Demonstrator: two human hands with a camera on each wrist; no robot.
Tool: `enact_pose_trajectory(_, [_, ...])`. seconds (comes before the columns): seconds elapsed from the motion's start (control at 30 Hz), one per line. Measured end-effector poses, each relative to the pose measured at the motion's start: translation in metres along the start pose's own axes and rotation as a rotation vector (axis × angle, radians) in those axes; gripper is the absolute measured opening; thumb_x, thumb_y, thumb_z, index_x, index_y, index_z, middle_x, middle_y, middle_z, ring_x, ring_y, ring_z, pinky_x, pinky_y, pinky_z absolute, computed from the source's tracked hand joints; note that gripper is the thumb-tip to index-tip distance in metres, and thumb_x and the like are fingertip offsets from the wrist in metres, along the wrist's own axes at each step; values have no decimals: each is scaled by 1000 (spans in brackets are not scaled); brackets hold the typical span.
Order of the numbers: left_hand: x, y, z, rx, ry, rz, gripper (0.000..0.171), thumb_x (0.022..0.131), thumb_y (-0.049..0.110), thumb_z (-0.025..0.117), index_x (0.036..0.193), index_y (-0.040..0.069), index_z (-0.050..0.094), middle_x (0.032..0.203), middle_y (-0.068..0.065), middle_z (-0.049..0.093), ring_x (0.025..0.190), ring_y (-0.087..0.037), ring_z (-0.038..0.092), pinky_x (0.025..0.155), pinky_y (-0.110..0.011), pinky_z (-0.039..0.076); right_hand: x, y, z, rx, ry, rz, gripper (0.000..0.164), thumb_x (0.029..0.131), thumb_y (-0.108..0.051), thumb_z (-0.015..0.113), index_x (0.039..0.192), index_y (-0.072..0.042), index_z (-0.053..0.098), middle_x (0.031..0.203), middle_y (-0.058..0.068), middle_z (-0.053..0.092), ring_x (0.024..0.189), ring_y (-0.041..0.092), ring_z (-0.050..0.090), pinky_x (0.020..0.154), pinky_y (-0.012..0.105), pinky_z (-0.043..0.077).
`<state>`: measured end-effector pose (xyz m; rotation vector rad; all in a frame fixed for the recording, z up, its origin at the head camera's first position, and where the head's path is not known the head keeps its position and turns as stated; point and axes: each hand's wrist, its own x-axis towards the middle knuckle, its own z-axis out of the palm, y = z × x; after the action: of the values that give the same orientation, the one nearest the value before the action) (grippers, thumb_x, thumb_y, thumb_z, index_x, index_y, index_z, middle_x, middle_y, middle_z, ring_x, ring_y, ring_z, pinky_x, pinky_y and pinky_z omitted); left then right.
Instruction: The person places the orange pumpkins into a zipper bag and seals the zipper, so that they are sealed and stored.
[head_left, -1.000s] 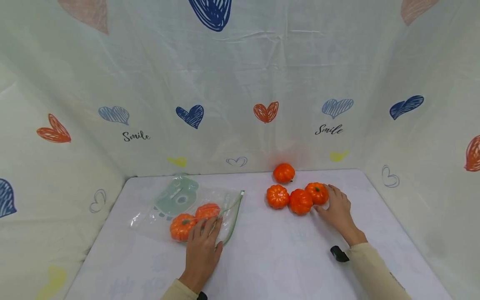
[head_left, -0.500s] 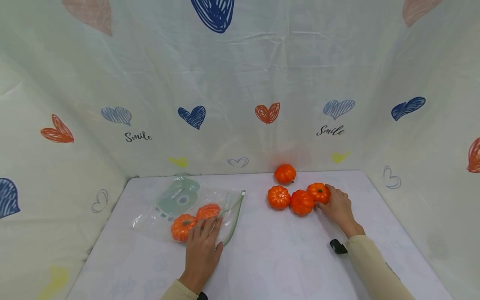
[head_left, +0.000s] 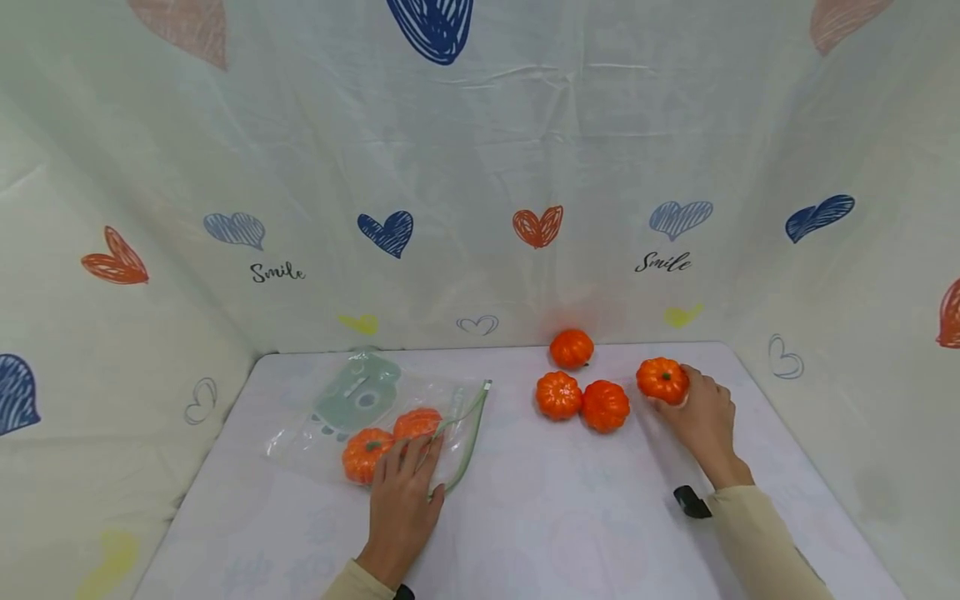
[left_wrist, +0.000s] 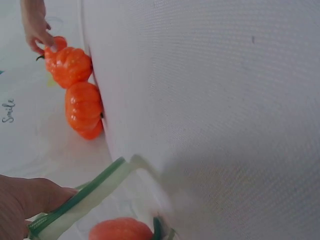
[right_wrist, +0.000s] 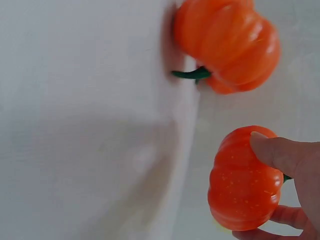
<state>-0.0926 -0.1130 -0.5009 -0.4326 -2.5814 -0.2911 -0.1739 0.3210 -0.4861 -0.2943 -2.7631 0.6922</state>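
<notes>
My right hand grips a small orange pumpkin, thumb on one side and fingers on the other. In the right wrist view this pumpkin hangs above the white table, its green stem partly behind the hand. My left hand holds a clear zip bag at its green-edged mouth; the left wrist view shows the thumb against the green zip strip. Two pumpkins lie inside the bag, one left of the fingers and another partly under them.
Three more pumpkins stand right of centre: one at the back, one in front of it, and one beside that. A white sheet with printed hearts walls in the table at the back and sides.
My right hand has taken the pumpkin off the group and moved it to the right, apart from its neighbour. The left hand and the bag stay in place.
</notes>
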Motion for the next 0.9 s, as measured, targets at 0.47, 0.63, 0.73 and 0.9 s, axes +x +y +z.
enact_pose_trajectory(0.47, [1, 0, 3, -5, 17, 12, 77, 62, 14, 102, 132, 6, 72, 124, -10, 65, 117, -35, 56, 99, -51, 50, -47, -88, 7, 69, 33, -333, 79, 76, -16, 96, 141, 6, 57, 133, 30, 63, 122, 52, 53, 102, 69, 42])
enact_pose_trajectory(0.63, [0, -1, 4, -3, 39, 24, 79, 59, 12, 103, 132, 6, 73, 122, -9, 65, 116, -35, 57, 97, -50, 50, -74, -122, 36, 92, -46, -458, 82, 71, -20, 100, 139, 2, 60, 130, 20, 67, 119, 44, 56, 102, 61, 46])
enact_pose_trajectory(0.73, [0, -1, 4, -9, 42, 26, 79, 59, 12, 103, 132, 6, 73, 123, -8, 65, 116, -35, 56, 97, -50, 49, -88, -140, 54, 97, -124, -493, 81, 71, -22, 99, 139, -1, 61, 131, 16, 66, 120, 39, 56, 104, 58, 47])
enact_pose_trajectory(0.9, [0, 0, 2, -14, 6, 10, 79, 61, 12, 103, 134, 6, 72, 124, -8, 65, 118, -34, 56, 98, -51, 49, -106, -165, 76, 149, -260, -502, 78, 74, -25, 98, 140, -4, 61, 130, 12, 66, 123, 35, 55, 103, 55, 47])
